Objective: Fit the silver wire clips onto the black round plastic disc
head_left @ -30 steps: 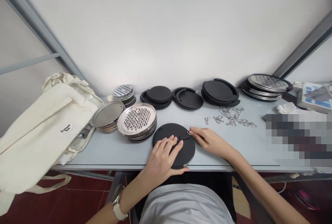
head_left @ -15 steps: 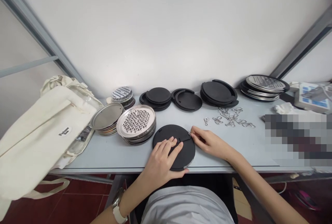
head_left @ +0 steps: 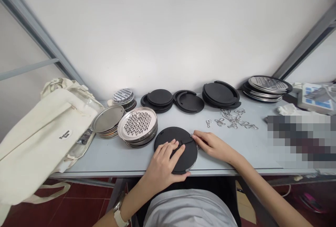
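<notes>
A round black plate (head_left: 183, 158) with a small rectangular piece on its face rests at the desk's front edge. My left hand (head_left: 164, 160) grips it, fingers across the top and thumb along the near rim. At the plate's right rim, my right hand (head_left: 210, 144) pinches a small metal wire clip (head_left: 198, 146), mostly hidden by the fingertips. Several loose wire clips (head_left: 233, 119) lie beyond the right hand. Left of the plate stands a stack of round metal grater discs (head_left: 138, 125).
Plain metal discs (head_left: 107, 118) and smaller grater discs (head_left: 123, 95) are stacked at left. Black round parts (head_left: 160, 97) line the wall, with more graters (head_left: 269, 85) at back right. A cream bag (head_left: 47, 132) leans over the left edge. A blue-white box (head_left: 316, 97) sits far right.
My right fingertips have shifted slightly at the plate's rim, and part of the wire clip now shows below them. My left hand and the plate stay in place.
</notes>
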The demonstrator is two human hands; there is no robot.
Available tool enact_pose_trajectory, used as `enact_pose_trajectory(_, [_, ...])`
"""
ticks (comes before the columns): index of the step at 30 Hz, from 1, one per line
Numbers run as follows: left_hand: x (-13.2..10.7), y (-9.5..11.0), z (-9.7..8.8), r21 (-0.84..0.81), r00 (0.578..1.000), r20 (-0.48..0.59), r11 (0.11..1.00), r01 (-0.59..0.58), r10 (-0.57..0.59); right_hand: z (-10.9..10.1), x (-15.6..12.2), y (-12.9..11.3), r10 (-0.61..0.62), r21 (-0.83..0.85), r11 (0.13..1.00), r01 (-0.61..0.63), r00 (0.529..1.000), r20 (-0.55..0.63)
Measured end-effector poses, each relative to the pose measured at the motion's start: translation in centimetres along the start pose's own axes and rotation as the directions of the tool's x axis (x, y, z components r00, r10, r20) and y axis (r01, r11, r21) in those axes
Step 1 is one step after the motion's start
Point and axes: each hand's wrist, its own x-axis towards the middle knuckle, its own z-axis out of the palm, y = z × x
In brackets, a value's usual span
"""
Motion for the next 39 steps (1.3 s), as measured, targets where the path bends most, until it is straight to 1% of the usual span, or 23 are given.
enact_pose_trajectory(17, [0.01, -0.05, 0.04, 0.006, 1.000, -0.020, 1.000, -0.008, 0.008, 0.24, 0.15, 0.22, -0.014, -0.040, 0.999, 0.014, 1.000, -0.011])
enact_pose_trajectory(24, [0.06, -0.12, 0.05, 0.002, 1.000, 0.000, 1.000, -0.006, 0.006, 0.21, 0.13, 0.23, -0.016, -0.056, 0.998, 0.016, 1.000, -0.003])
enact_pose_trajectory(28, [0.09, -0.06, 0.01, 0.015, 1.000, 0.000, 1.000, -0.001, 0.001, 0.21, 0.13, 0.14, -0.026, -0.062, 0.998, 0.026, 1.000, -0.003])
enact_pose_trajectory(34, [-0.05, -0.09, 0.04, 0.055, 0.999, -0.011, 0.998, -0.034, 0.035, 0.34, 0.27, 0.24, -0.028, -0.086, 0.996, 0.028, 1.000, 0.001])
enact_pose_trajectory(39, [-0.02, -0.14, 0.03, 0.053, 1.000, -0.005, 0.998, -0.030, 0.031, 0.38, 0.14, 0.37, -0.022, -0.070, 0.997, 0.022, 1.000, 0.000])
